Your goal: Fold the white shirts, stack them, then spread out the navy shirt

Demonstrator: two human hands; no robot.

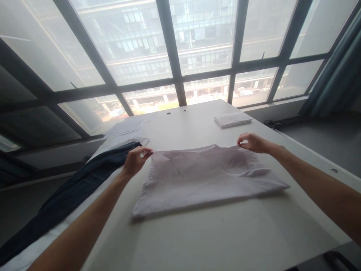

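A white cloth garment (pixel 194 184), wrinkled and partly folded over, spreads across the white table (pixel 211 241) in front of me. Its exact kind cannot be made out. My left hand (pixel 135 161) pinches the far left corner between thumb and fingers. At the far right part of the same edge, my right hand (pixel 252 143) is also closed in a pinch on the fabric. Between the two hands the far edge is lifted a little, while the near edge lies on the tabletop.
A folded white cloth (pixel 232 119) lies at the table's back right. Dark blue fabric (pixel 84 184) stretches along the left edge over white material, with more white sheets (pixel 124 128) behind it. Large windows (pixel 203 37) rise beyond the table; a curtain (pixel 335 79) hangs right.
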